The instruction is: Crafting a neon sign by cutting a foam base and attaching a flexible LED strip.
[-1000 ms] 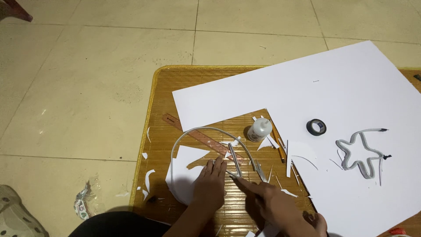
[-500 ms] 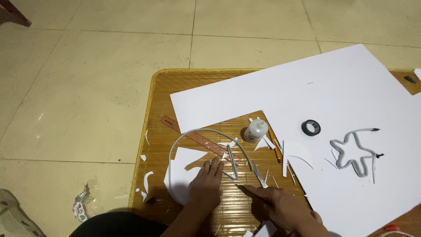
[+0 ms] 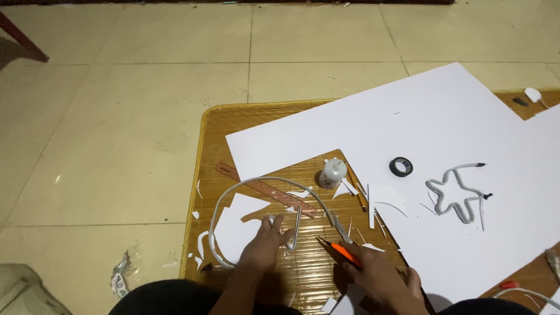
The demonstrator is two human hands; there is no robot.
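A woven mat [image 3: 221, 125] lies on the tiled floor [image 3: 116, 116], filling the lower right of the frame. A large sheet of board [image 3: 443, 116] covers the mat's right part. On the board, right of centre, sit a tape roll [image 3: 401, 167] and, further right, a star-shaped tube form [image 3: 456, 192]. A glue bottle [image 3: 333, 173] stands at the board's cut edge, centre frame. Left of the bottle, a ruler [image 3: 265, 189] lies on the mat under a bent tube [image 3: 256, 185]. At lower centre, the left hand [image 3: 263, 245] rests on the tube; to its right, the right hand [image 3: 379, 277] holds a cutter [image 3: 341, 252].

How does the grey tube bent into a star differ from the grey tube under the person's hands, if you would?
The star tube is a closed, five-pointed outline lying untouched on the white sheet. The arched tube is larger, open-ended, on the woven mat, pressed by the left hand. Both look alike in material.
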